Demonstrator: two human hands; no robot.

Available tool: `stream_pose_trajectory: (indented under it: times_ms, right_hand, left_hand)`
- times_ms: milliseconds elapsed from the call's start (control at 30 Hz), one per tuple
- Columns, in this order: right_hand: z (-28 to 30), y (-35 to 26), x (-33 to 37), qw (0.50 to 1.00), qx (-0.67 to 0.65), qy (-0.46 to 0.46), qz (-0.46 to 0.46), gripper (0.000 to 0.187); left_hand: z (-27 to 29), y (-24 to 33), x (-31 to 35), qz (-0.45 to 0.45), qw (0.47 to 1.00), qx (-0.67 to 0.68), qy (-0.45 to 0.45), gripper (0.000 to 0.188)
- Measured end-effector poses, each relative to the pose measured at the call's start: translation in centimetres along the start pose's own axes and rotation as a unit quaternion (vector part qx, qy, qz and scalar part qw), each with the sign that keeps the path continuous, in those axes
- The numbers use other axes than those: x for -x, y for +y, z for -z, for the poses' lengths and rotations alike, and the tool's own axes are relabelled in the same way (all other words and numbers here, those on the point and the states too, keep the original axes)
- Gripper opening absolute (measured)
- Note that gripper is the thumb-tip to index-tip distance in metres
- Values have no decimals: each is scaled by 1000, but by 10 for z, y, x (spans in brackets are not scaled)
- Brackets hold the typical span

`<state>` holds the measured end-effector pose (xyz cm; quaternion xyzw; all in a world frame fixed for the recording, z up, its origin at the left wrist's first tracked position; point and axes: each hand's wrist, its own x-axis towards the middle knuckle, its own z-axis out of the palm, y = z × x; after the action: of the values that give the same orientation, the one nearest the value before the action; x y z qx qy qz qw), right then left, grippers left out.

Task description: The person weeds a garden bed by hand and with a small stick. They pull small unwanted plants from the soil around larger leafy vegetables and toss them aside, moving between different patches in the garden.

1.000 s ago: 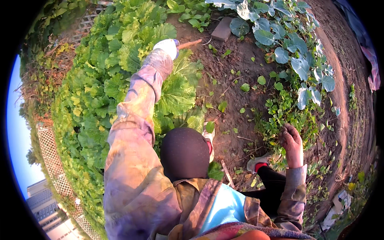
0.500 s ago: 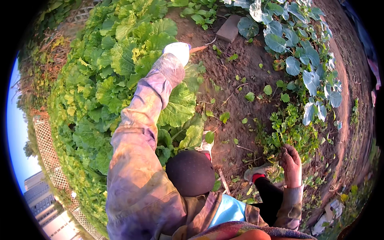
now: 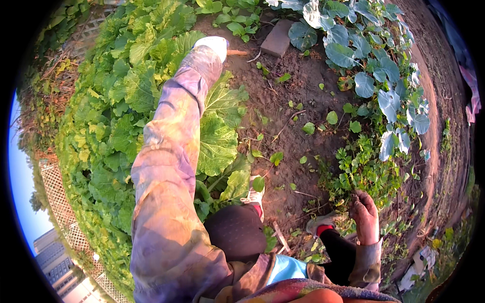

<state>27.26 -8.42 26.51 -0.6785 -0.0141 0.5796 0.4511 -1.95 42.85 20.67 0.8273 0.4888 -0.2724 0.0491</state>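
My left hand (image 3: 214, 47), in a pale glove, reaches far forward at the edge of the broad-leaved green plants (image 3: 217, 144). A brown wooden handle (image 3: 236, 52) sticks out from its right side, and the hand is closed around it. The fingers and the rest of the tool are hidden. My right hand (image 3: 365, 218) is bare, its fingertips dark with soil. Its fingers are pinched together at the near edge of a low clump of leafy green herbs (image 3: 356, 169). What lies between them, if anything, is too small to make out.
A brick (image 3: 277, 38) lies on the brown soil (image 3: 283, 126) ahead. Blue-green cabbage-like plants (image 3: 389, 103) grow at the right. My shoes (image 3: 255, 191) stand between the rows, near a wooden stick (image 3: 281, 236). A lattice fence (image 3: 58, 189) runs along the left.
My left hand has moved farther forward with the wooden handle. The right hand stays by the herb clump, slightly lower in the picture, its fingers still pinched. The view has shifted a little.
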Motion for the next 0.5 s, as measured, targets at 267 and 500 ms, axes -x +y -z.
stream_pose_trajectory:
  times_ms: [267, 500]
  right_hand:
    - [-4, -2, 1, 1000, -1, -11, 2, 30]
    - [-6, -9, 7, 1000, 5, -12, 3, 31]
  left_hand:
    - [37, 31, 6, -64, 993, 56, 79, 31]
    - [20, 17, 5, -48, 964, 261, 11, 31]
